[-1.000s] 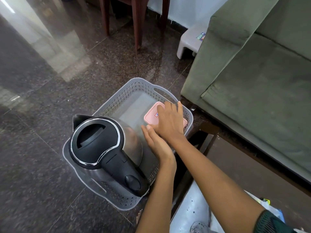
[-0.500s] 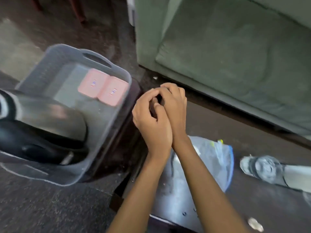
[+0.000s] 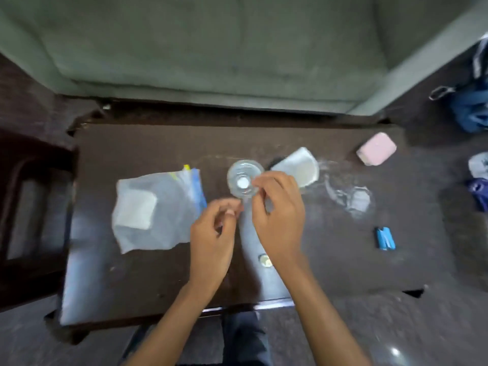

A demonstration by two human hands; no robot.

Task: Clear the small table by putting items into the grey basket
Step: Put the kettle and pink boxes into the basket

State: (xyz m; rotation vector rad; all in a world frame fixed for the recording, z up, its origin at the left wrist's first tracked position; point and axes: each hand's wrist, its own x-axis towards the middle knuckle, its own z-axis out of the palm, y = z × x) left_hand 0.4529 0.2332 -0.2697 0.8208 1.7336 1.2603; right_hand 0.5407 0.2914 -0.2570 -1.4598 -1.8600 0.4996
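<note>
Clear cup (image 3: 244, 178) upright on table (image 3: 158, 143), right fingers (image 3: 260, 182) pinching rim; left hand (image 3: 211, 239) loosely curled, empty.

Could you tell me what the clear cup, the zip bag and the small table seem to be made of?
The clear round cup looks like thin transparent plastic. The see-through zip bag with a blue strip seems soft plastic film, crumpled. The dark brown table looks like glossy wood or laminate, reflecting light.
</note>
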